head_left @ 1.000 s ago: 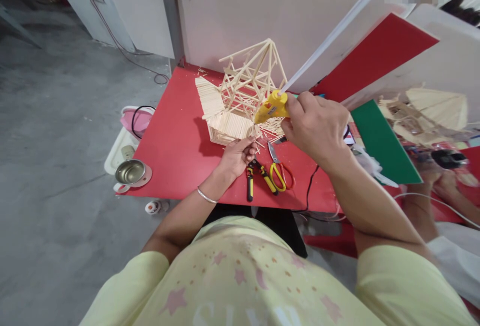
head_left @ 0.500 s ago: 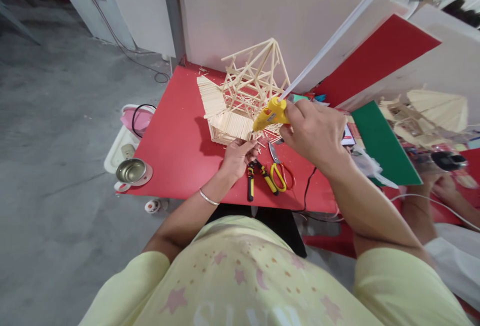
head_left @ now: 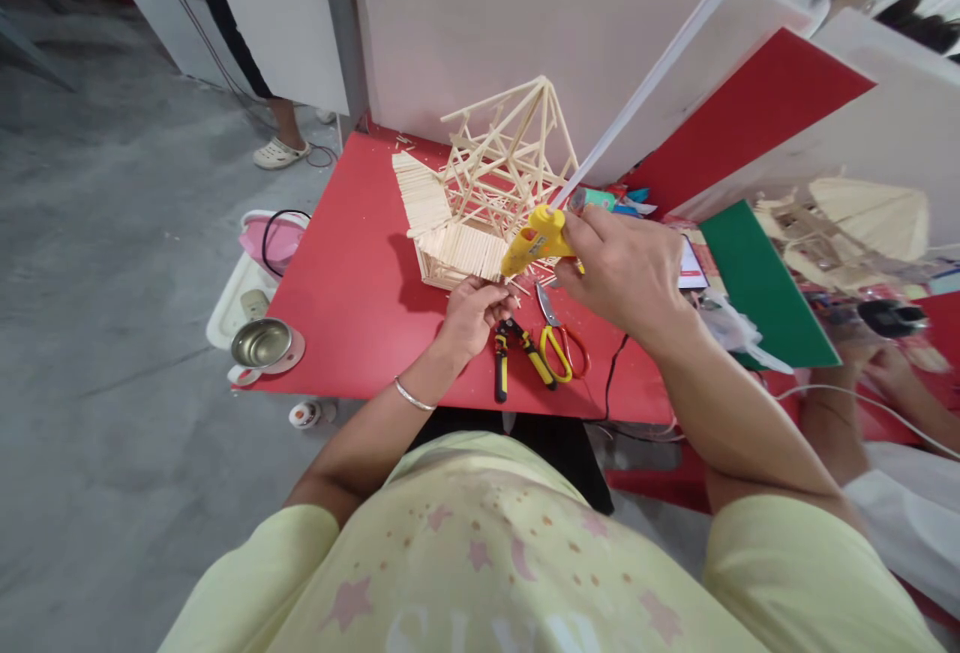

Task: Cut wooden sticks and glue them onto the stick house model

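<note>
My right hand is closed around a yellow hot glue gun, with a long pale glue stick rising from its back end. The gun's nozzle points down at the fingertips of my left hand. Those fingers are pinched together just below the nozzle; whatever lies between them is too small to make out. Right behind the hands stands a model building of thin wooden sticks, with slatted panels at the front and left and an open peaked frame at the back.
Pliers and yellow-and-red-handled scissors lie on the red table near me. A metal cup sits by the left corner. At right are a phone, a plastic bag and a green board. Another person's hands are beyond.
The glue gun has shifted slightly left and down, its nozzle now at my left fingertips. A person's leg and white clog have come into view at the upper left.
</note>
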### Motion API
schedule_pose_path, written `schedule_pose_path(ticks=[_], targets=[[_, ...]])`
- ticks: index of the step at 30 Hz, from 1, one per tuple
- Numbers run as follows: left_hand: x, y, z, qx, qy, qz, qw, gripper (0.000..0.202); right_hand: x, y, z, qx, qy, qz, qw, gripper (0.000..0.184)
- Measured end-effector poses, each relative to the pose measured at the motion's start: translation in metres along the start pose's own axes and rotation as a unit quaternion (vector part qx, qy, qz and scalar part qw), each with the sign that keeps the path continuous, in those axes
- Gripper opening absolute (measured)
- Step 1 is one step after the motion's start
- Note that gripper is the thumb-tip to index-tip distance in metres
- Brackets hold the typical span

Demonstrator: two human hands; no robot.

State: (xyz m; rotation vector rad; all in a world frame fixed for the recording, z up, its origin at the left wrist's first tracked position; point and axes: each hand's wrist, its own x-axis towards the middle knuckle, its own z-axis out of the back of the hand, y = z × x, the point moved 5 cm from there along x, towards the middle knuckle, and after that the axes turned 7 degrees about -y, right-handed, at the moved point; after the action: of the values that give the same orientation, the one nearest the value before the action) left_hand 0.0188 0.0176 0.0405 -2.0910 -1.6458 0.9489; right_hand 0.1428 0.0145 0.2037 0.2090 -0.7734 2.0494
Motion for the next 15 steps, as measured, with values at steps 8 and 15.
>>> schedule_pose_path(ticks=[8,15], targets=[[0.002,0.0,0.001,0.005,0.005,-0.004,1.0,0.011,-0.001,-0.003,-0.001,-0.013,-0.006,-0.024,1.0,0.045],[0.003,-0.001,0.002,-0.006,0.004,-0.001,1.0,0.015,-0.014,-0.019,0.006,-0.028,-0.051,-0.108,0.992,0.044]])
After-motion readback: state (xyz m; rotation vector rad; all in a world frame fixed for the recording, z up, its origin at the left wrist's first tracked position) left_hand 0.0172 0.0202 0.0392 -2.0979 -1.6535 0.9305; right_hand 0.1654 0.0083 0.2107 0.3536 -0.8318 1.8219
